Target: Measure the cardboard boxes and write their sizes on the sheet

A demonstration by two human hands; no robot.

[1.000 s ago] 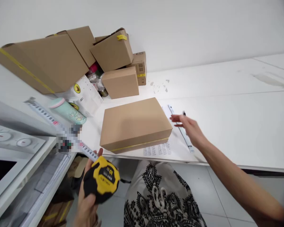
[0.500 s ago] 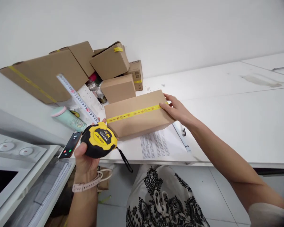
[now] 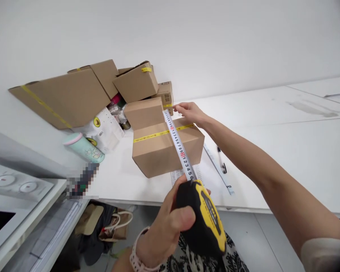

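My left hand (image 3: 170, 223) grips a yellow and black tape measure (image 3: 208, 221), tilted, with its white blade (image 3: 178, 141) pulled out and pointing away from me. The blade runs across the top of a closed cardboard box (image 3: 167, 155), which has a strip of yellow tape along it. Its far end is close to the box's back edge. Off the box, my right hand (image 3: 189, 111) is just beyond the back right edge, loosely bent fingers apart and reaching toward the blade's tip. No contact with the tip is visible.
Several cardboard boxes (image 3: 136, 83) are stacked at the back left against the wall. A mint tumbler (image 3: 83, 147) lies beside a white avocado-print box (image 3: 104, 126). Printed paper (image 3: 177, 175), a pale blue strip (image 3: 219, 172) and a pen (image 3: 223, 166) lie near the table's front edge.
The tape measure has swung from the box's left side to in front of it, its blade now over the top. My right hand has let go of the box and moved toward the blade's tip.
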